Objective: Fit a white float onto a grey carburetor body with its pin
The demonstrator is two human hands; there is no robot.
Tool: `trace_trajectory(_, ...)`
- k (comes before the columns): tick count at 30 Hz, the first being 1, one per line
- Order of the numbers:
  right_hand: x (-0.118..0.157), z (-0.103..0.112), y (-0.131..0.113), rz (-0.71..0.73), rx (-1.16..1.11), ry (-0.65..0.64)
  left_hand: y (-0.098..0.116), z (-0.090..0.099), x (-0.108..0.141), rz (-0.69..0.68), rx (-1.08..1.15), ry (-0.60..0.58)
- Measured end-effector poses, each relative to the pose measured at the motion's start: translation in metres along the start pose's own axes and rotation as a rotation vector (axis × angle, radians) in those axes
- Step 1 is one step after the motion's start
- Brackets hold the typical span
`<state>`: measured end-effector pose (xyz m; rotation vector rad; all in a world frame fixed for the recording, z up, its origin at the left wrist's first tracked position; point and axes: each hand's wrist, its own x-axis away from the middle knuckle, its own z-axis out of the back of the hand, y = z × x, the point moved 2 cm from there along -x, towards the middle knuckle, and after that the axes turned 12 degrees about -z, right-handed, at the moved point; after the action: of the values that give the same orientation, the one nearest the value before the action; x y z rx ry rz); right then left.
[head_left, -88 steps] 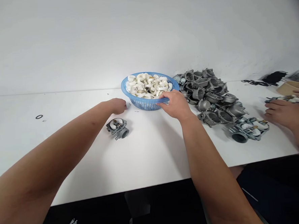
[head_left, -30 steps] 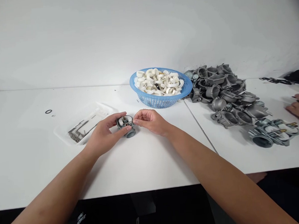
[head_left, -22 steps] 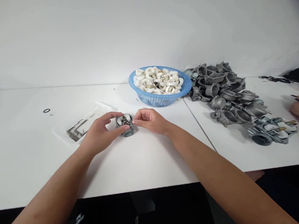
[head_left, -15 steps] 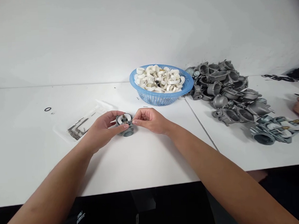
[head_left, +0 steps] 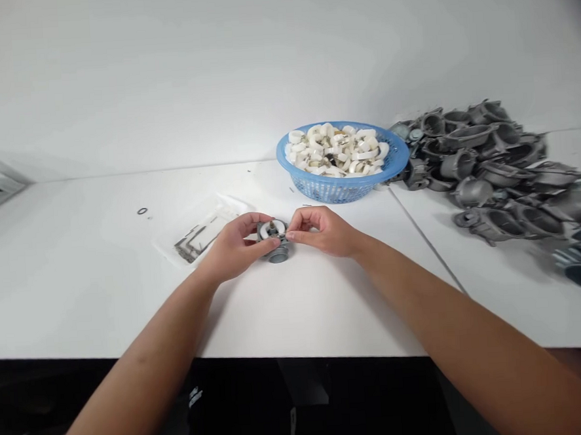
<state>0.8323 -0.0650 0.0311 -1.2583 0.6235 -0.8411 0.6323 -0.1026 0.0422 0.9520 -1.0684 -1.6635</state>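
A small grey metal carburetor body (head_left: pixel 275 240) rests on the white table (head_left: pixel 296 309), and both hands are on it. My left hand (head_left: pixel 236 248) grips its left side, thumb on the front edge. My right hand (head_left: pixel 322 230) pinches something small at its upper right edge; I cannot make out what the fingertips hold. A white part shows inside the body's top.
A blue basket (head_left: pixel 343 177) of white plastic parts stands behind the hands. A heap of grey metal castings (head_left: pixel 494 172) fills the right side. A clear bag of thin metal pins (head_left: pixel 198 234) lies to the left, with a black ring (head_left: pixel 142 211) beyond it.
My hands left the basket and came together on the carburetor body, where they have stayed. The view has swung left, so the other person's hand at the right is out of sight.
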Motion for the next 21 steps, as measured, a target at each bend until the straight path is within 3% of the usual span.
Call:
trace_trajectory(8, 0.003, 0.001, -0.005, 0.056, 0.102, 0.005, -0.004, 0.002, -0.002, -0.009, 0.051, -0.017)
trace_trajectory(21, 0.011, -0.003, -0.017, 0.081, 0.215, 0.147, -0.003, 0.005, -0.001, 0.002, 0.018, -0.012)
